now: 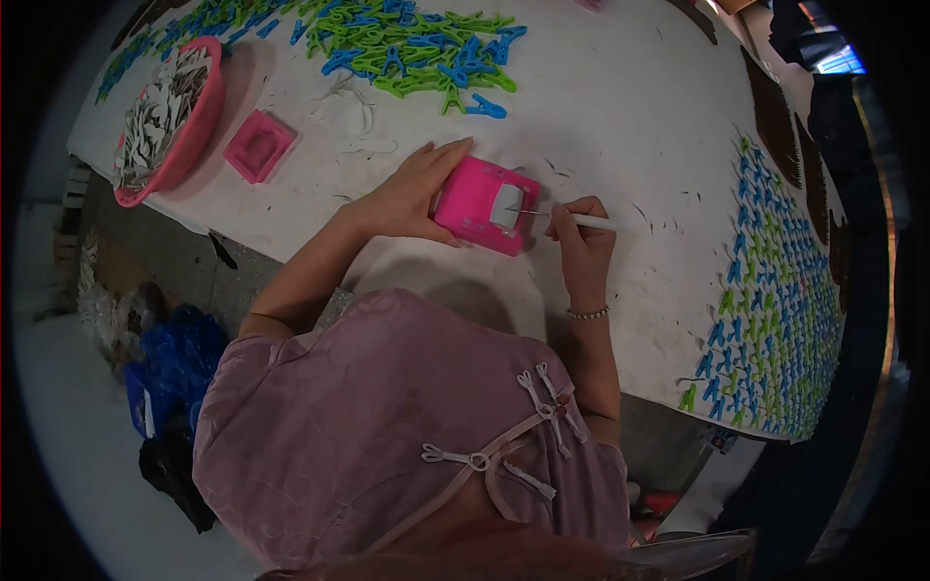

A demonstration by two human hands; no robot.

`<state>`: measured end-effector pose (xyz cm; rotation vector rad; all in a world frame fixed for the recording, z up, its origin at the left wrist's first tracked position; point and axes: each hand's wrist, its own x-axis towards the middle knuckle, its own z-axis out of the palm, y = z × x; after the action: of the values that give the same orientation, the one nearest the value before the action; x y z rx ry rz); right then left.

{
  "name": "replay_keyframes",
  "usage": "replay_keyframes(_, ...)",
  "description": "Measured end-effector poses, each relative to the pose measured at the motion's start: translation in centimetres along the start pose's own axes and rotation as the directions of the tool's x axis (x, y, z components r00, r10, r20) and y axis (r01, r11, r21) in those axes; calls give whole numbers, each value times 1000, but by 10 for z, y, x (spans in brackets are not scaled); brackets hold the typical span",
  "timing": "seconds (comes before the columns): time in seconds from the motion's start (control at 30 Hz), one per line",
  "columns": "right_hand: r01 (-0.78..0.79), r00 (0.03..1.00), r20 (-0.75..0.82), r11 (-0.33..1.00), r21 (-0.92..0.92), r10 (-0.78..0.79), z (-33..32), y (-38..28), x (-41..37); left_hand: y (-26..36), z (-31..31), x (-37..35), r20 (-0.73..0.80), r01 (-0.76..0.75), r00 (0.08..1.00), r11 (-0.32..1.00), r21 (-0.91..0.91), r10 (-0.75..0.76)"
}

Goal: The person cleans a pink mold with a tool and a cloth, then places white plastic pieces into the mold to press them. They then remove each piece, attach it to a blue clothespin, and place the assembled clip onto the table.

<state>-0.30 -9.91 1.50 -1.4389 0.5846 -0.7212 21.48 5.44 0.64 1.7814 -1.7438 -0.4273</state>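
A bright pink block-shaped mold (pixel 469 201) lies on the white-covered table, with a pale grey piece (pixel 506 206) set in its right part. My left hand (pixel 417 197) holds the mold from its left side, thumb at the near edge and fingers along the far edge. On the right, my right hand (pixel 583 237) is closed around a white-handled tool (pixel 595 223). The tool's thin metal tip reaches left onto the grey piece. A beaded bracelet circles my right wrist.
Green and blue clips (pixel 412 53) are heaped at the far side, and more clips (pixel 770 320) stand in rows at the right. A pink basket (pixel 203 131) of grey-white strips and a small pink square mold (pixel 260 146) are at the left. Thin scraps lie scattered.
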Motion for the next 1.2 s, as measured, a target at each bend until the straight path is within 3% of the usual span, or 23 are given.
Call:
replay_keyframes(0.07,48,997,-51,983,-178,-58,-9,-4,1,-1,1,1,38,-12,999,999,50,10)
replay_keyframes(0.27,33,999,-32,999,14,-32,8,-12,0,-4,7,0,-19,-15,1000,994,105,17)
replay_keyframes(0.37,39,995,-88,988,-147,-52,-3,-8,1,-4,9,-1,-33,-15,999,994,107,18)
replay_keyframes(0.47,44,989,-139,999,-14,-46,-1,-11,1,-5,8,-1,-33,-19,999,994,107,23)
replay_keyframes(0.6,26,999,-34,999,-31,-27,4,-7,3,-2,7,0,-14,14,1000,995,98,-13)
replay_keyframes(0.67,91,991,-77,971,-219,-110,-10,1,6,-3,9,-1,-30,14,999,994,105,-10)
replay_keyframes(0.7,96,991,-73,971,-219,-114,-7,-4,6,-3,9,-1,-36,14,999,994,108,-11)
replay_keyframes(0.77,84,990,-106,995,-49,-89,5,-15,3,-3,9,-1,-45,-1,999,995,104,5)
replay_keyframes(0.87,74,997,-1,995,-72,-74,10,-6,4,-3,9,-1,-41,-7,999,993,119,11)
replay_keyframes(0.97,123,986,-84,972,-199,-142,-4,-1,5,-4,10,-1,-35,-1,999,994,114,5)
replay_keyframes(1.0,126,985,-92,973,-195,-146,-1,-3,6,-4,9,-1,-30,-8,999,993,119,11)
replay_keyframes(1.07,117,988,-107,993,4,-115,8,-8,5,-4,9,-1,-34,-17,999,992,125,21)
replay_keyframes(1.2,86,996,-28,996,-28,-86,-4,2,5,5,5,3,-10,-36,999,990,134,38)
